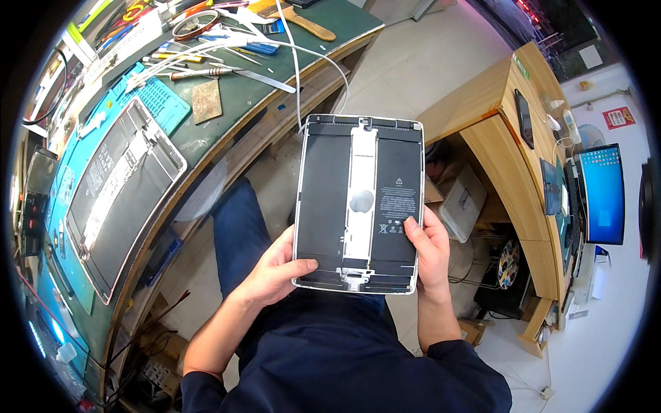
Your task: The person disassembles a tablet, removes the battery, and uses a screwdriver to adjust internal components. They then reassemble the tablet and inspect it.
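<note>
Over my lap I hold an opened tablet (325, 179), a silver-rimmed back shell with its insides showing. Two black battery cells fill its sides, and a white strip runs down the middle between them. My left hand (279, 268) grips its lower left corner, thumb on top near the edge. On the right side, my right hand (430, 248) is closed round the rim with the thumb over the right battery cell. The fingers beneath the shell are hidden.
On the workbench (241, 103) at left lies a second opened tablet (124, 199). Around it are a blue mat (162, 100), a metal spatula (265, 80), a brush (308, 24) and a brown square plate (206, 102). A white cable (297, 76) hangs over the edge. At right stand a wooden desk (482, 103) and a monitor (601, 196).
</note>
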The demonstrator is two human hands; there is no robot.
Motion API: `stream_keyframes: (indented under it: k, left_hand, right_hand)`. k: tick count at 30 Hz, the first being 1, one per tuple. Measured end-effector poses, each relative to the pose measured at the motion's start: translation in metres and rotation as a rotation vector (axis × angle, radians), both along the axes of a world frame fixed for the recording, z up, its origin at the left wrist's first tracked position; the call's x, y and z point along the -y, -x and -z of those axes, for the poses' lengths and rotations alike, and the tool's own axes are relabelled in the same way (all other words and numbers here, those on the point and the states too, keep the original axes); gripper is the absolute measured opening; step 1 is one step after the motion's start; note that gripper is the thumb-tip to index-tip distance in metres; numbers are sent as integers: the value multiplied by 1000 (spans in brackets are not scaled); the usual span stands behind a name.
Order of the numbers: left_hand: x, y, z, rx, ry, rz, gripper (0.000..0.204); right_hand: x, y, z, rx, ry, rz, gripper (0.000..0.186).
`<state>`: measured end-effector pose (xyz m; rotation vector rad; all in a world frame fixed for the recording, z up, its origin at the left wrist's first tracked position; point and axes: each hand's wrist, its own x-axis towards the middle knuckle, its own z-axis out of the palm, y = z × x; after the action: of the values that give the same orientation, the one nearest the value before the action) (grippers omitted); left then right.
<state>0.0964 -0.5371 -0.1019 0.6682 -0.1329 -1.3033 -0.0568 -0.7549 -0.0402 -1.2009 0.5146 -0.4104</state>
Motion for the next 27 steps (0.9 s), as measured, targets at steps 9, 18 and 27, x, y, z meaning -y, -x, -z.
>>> stream_keyframes:
  k: [9, 18, 27]
  left_hand:
    - [2, 3, -2, 126, 108, 47, 68]
    - [1, 2, 1, 127, 158, 44, 69]
    - [2, 2, 3, 191, 170, 25, 70]
  right_hand:
    - [-1, 2, -1, 83, 75, 46, 34]
    - [-1, 2, 3, 126, 83, 48, 31]
    - [2, 0, 7, 113, 142, 50, 32]
